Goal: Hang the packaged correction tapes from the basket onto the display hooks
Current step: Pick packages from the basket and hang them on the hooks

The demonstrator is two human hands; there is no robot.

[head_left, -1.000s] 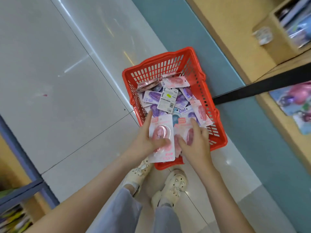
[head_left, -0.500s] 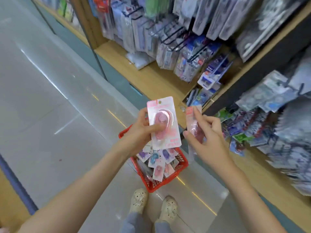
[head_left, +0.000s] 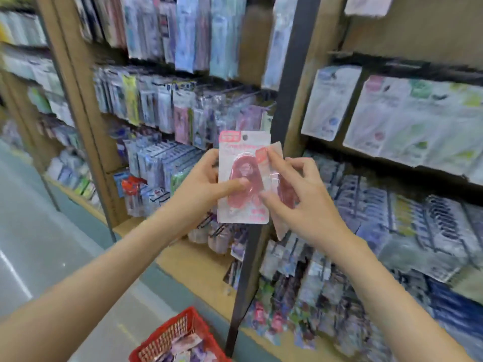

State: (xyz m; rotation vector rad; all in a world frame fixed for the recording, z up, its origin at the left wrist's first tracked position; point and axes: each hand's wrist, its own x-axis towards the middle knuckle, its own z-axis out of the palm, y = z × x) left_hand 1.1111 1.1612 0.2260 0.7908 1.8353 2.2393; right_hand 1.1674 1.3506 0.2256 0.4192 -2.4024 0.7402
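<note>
My left hand grips a pink packaged correction tape upright, thumb across its front. My right hand pinches a second pink correction tape pack, which overlaps the right edge of the first. Both packs are raised in front of the display shelving, where rows of hooks carry hanging stationery packs. The red basket stands on the floor below my arms, with several more packs inside. The picture is blurred by motion.
A dark upright post divides the left shelf bay from the right one. A wooden base shelf juts out at knee height. Grey floor lies to the left.
I lifted both packs out of the basket and raised them from floor level to the front of the shelves. My view swung up from the basket to the display.
</note>
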